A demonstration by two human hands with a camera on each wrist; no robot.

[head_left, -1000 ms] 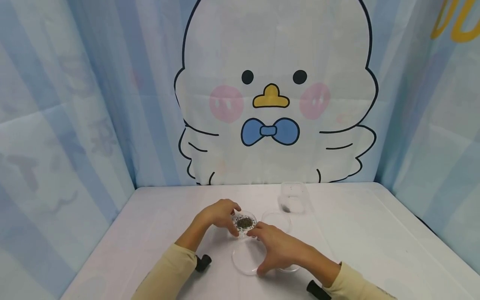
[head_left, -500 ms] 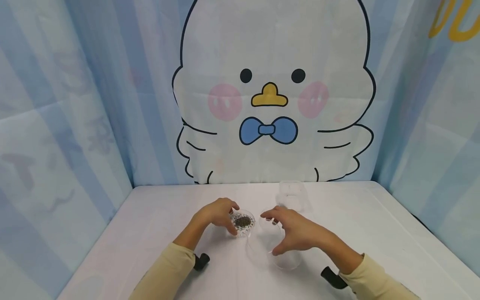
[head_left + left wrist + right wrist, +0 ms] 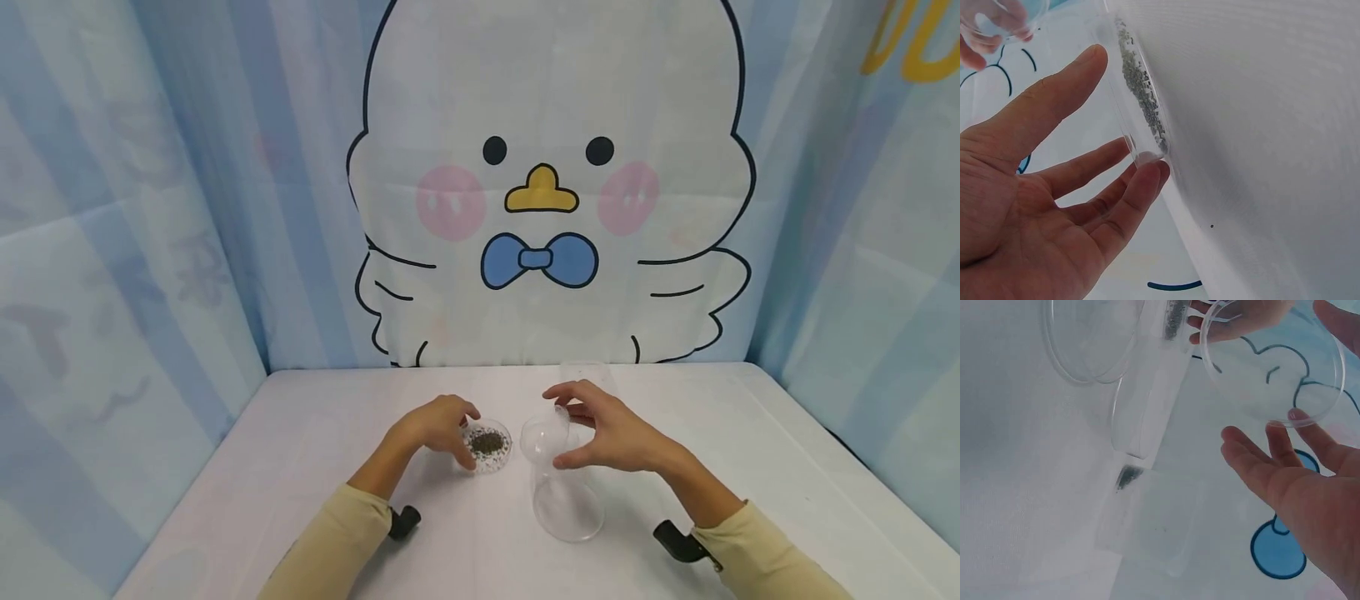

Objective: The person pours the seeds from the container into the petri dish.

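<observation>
A clear round petri dish with dark granules stands on the white table at the middle. My left hand rests at its left side, thumb in front and fingers behind; in the left wrist view the fingertips touch its wall beside the granules. My right hand pinches a clear, shallow round lid or dish by its edge, tilted and raised over the table. In the right wrist view this clear round piece shows nothing inside, with fingertips at its rim.
Another clear round dish lies nearer on the table, below my right hand. A further clear dish shows in the right wrist view. Behind it stands a transparent box with dark granules. A printed curtain closes off the back.
My right hand has lifted the clear round piece from the table's near middle and carried it right and away from me, tilting it. My left hand stays at the granule dish.
</observation>
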